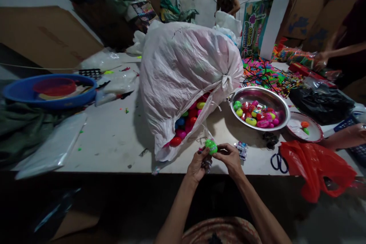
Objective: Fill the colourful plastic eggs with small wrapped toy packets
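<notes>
A green plastic egg (211, 146) is pinched between my two hands just above the table's front edge. The fingers of my left hand (198, 164) press on its left side, and a small shiny wrapped bit (207, 164), too small to name, sits in the same hand. My right hand (230, 158) grips the egg's right side with thumb and fingertips. Behind them lies a big white woven sack (185, 68), its open slit showing colourful plastic eggs (180, 134). A steel bowl (281, 120) with more bright eggs stands to the right. A small printed packet (241, 150) lies beside my right hand.
Scissors (279, 162) and a red plastic bag (314, 164) lie at the front right, near a plate (317, 133) and another person's arm (343, 137). At left are a blue basin (51, 101) and clear plastic bags (57, 145). Colourful small pieces (265, 74) cover the back right.
</notes>
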`<state>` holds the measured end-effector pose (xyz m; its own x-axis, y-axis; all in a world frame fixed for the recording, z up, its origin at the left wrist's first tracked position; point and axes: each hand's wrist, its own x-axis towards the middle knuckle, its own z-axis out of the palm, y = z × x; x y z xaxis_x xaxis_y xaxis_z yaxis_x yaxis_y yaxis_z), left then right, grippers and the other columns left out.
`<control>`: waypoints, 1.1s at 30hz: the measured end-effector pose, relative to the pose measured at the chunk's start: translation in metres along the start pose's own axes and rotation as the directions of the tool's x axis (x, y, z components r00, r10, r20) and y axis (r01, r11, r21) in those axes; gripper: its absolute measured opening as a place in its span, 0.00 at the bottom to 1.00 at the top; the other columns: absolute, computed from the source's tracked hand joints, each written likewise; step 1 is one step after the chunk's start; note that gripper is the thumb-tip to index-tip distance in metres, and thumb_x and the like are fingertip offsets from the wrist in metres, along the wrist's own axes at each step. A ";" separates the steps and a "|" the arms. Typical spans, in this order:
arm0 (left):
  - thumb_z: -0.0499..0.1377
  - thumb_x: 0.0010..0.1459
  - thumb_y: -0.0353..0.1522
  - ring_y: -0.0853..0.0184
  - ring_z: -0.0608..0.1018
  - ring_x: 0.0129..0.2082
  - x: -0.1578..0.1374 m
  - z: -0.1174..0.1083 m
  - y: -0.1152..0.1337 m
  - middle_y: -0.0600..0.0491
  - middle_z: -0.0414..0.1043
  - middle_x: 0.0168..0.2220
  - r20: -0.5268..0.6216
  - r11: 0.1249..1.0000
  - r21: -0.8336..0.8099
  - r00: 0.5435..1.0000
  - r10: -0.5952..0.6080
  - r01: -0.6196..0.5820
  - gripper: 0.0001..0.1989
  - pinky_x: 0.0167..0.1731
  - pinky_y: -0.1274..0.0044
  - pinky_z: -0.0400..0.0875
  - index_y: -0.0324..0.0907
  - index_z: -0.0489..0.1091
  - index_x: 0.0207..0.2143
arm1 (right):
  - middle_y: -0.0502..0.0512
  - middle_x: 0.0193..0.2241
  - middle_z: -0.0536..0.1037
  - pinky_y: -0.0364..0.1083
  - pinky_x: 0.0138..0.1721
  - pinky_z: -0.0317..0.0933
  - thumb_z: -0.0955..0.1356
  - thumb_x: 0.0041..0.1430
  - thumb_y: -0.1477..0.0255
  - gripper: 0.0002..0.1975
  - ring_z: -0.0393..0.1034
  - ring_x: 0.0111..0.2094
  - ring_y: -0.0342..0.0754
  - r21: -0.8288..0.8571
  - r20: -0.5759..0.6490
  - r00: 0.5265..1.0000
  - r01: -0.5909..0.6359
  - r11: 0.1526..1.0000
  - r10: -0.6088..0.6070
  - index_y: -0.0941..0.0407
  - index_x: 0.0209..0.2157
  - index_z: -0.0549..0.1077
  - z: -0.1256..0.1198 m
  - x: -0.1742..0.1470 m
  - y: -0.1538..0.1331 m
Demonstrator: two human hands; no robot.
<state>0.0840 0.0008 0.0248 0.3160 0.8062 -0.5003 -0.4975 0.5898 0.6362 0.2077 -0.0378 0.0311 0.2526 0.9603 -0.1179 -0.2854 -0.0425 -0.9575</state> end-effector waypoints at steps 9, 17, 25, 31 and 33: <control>0.70 0.34 0.40 0.80 0.58 0.10 0.000 -0.001 -0.007 0.63 0.57 0.13 -0.070 0.996 0.082 0.997 -0.026 0.031 0.21 0.10 0.85 0.46 0.39 0.62 0.23 | 0.51 0.30 0.73 0.44 0.30 0.67 0.72 0.43 0.68 0.14 0.71 0.29 0.46 -0.351 -0.019 0.957 0.266 0.898 -0.291 0.55 0.33 0.70 0.001 0.001 0.006; 0.71 0.32 0.35 0.80 0.58 0.11 0.000 -0.009 -0.009 0.65 0.53 0.12 0.062 0.974 0.017 0.972 -0.228 0.227 0.21 0.11 0.86 0.52 0.40 0.60 0.21 | 0.52 0.43 0.74 0.41 0.27 0.62 0.74 0.36 0.71 0.40 0.68 0.26 0.42 -0.545 0.337 0.917 0.373 0.750 -0.212 0.50 0.55 0.62 -0.017 0.011 -0.023; 0.68 0.39 0.40 0.82 0.53 0.10 0.006 -0.009 -0.004 0.64 0.54 0.14 0.058 0.983 0.128 0.989 -0.138 0.129 0.18 0.09 0.86 0.44 0.38 0.67 0.26 | 0.54 0.41 0.74 0.47 0.39 0.62 0.72 0.43 0.67 0.30 0.70 0.39 0.52 -0.709 0.302 0.882 0.461 0.534 -0.361 0.51 0.51 0.67 -0.047 0.052 -0.043; 0.65 0.40 0.29 0.81 0.59 0.12 -0.004 -0.029 0.015 0.58 0.64 0.19 -0.105 0.999 -0.051 0.994 -0.020 0.015 0.10 0.12 0.84 0.54 0.35 0.70 0.27 | 0.68 0.49 0.66 0.52 0.37 0.60 0.68 0.49 0.64 0.30 0.67 0.41 0.59 -0.984 -0.099 0.845 -0.004 0.178 -0.526 0.58 0.54 0.63 -0.100 0.112 -0.108; 0.64 0.37 0.24 0.80 0.61 0.13 -0.006 -0.040 0.017 0.57 0.65 0.19 -0.130 0.995 -0.093 0.991 0.018 -0.030 0.10 0.13 0.84 0.56 0.35 0.70 0.27 | 0.68 0.51 0.63 0.51 0.36 0.60 0.67 0.51 0.63 0.30 0.66 0.42 0.59 -0.986 -0.068 0.819 0.031 0.163 -0.570 0.58 0.54 0.61 -0.083 0.116 -0.099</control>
<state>0.0411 0.0042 0.0153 0.1991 0.8034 -0.5612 -0.5798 0.5583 0.5934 0.3422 0.0551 0.0901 0.4326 0.7920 0.4307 0.8730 -0.2487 -0.4196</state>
